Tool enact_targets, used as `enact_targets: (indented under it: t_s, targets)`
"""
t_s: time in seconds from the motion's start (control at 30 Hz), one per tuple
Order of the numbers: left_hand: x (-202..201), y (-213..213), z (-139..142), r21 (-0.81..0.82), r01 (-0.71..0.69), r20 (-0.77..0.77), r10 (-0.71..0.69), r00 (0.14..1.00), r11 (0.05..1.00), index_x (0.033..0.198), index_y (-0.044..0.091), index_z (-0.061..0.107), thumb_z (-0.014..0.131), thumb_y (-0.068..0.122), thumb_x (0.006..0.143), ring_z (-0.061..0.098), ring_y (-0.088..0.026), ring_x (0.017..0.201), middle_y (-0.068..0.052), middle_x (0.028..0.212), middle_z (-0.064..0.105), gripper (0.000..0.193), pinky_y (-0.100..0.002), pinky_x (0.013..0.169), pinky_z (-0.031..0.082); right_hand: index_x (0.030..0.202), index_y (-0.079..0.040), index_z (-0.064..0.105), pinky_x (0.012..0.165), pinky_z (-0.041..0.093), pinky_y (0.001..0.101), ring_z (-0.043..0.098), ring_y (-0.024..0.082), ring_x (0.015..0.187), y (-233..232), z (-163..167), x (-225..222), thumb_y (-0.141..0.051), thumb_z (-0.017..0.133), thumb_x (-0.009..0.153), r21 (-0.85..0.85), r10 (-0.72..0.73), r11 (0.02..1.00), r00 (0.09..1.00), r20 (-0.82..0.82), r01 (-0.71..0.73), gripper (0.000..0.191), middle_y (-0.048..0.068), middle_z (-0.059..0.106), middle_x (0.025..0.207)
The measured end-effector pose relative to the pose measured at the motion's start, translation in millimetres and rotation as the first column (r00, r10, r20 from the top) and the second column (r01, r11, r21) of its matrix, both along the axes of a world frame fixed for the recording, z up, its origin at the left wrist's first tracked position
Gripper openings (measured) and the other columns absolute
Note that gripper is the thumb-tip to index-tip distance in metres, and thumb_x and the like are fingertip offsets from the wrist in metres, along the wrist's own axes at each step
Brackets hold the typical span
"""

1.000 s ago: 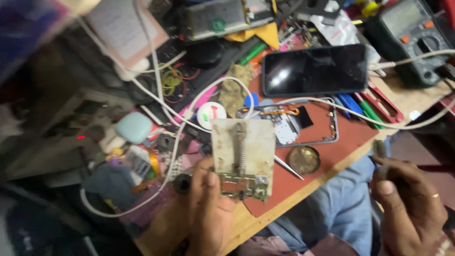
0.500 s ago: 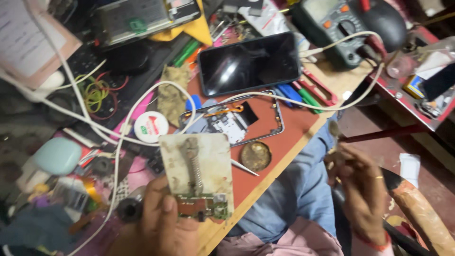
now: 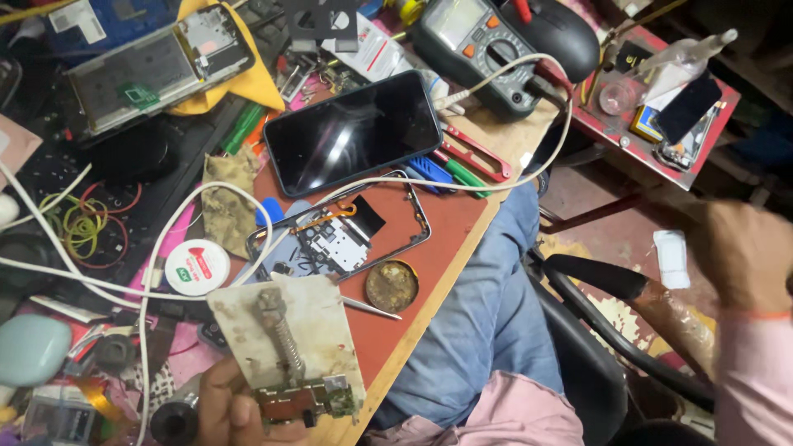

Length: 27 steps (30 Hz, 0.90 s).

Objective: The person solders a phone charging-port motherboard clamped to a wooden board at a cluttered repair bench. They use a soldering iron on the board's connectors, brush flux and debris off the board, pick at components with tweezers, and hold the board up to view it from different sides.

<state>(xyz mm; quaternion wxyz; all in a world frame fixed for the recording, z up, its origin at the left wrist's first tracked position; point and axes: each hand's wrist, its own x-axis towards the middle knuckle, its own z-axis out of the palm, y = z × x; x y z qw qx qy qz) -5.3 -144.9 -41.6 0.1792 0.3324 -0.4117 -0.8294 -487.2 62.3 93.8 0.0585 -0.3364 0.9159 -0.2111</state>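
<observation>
At the lower left of the frame, the left hand (image 3: 227, 405) grips the bottom edge of a metal clamp plate (image 3: 285, 334), fingers curled under it, so the small circuit board (image 3: 301, 402) pinned at its lower end sits steady and face up (a spring bar runs up the plate). An opened phone frame (image 3: 343, 235) lies just above. Far right, the right hand (image 3: 743, 256) is raised off the bench, well apart from the board; blurred, so its opening cannot be told.
</observation>
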Motion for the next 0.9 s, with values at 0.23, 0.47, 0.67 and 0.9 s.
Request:
enact_targets:
  t_s: [0.23,0.47,0.67,0.9]
  targets:
    - [-32,3,21,-0.424,-0.066,-0.035,0.056,0.998,0.903,0.140,-0.008,0.037,0.057,0.042,0.106,0.071,-0.027,0.102,-0.027,0.127,0.065,0.064,-0.038,0.083,0.060,0.134,-0.008,0.062,0.071,0.048,0.0284,0.063,0.015,0.088,41,-12,15,0.004,0.061,0.084,-0.152,0.017,0.988,0.996,-0.084,-0.029,0.051,0.007,0.064,0.121]
    - [-85,44,81,-0.136,-0.472,-0.051,0.469,0.882,0.871,0.135,-0.010,0.049,0.053,0.024,0.108,0.068,-0.026,0.104,-0.019,0.123,0.064,0.045,-0.039,0.089,0.059,0.131,-0.012,0.067,0.069,0.049,0.0307,0.063,0.016,0.083,33,-63,56,0.001,0.070,0.078,-0.201,0.339,0.917,0.939,-0.059,-0.344,0.055,0.005,0.067,0.109]
    - [-93,42,88,-0.136,-0.410,-0.079,0.402,0.912,0.902,0.139,-0.006,0.042,0.053,0.019,0.108,0.066,-0.021,0.109,-0.017,0.124,0.064,0.041,-0.038,0.098,0.057,0.129,-0.015,0.071,0.067,0.049,0.0327,0.063,0.017,0.079,-3,-84,85,-0.001,0.077,0.073,-0.194,0.719,0.680,0.695,-0.017,-0.708,0.058,0.004,0.070,0.098]
    - [-93,65,74,-0.207,-0.356,0.076,0.378,0.923,0.911,0.137,-0.004,0.044,0.051,0.020,0.108,0.068,-0.020,0.110,-0.018,0.123,0.067,0.038,-0.037,0.099,0.057,0.125,-0.016,0.075,0.067,0.048,0.0367,0.060,0.018,0.071,-26,-84,114,0.000,0.082,0.067,-0.233,0.829,0.541,0.559,-0.013,-0.808,0.061,0.002,0.072,0.091]
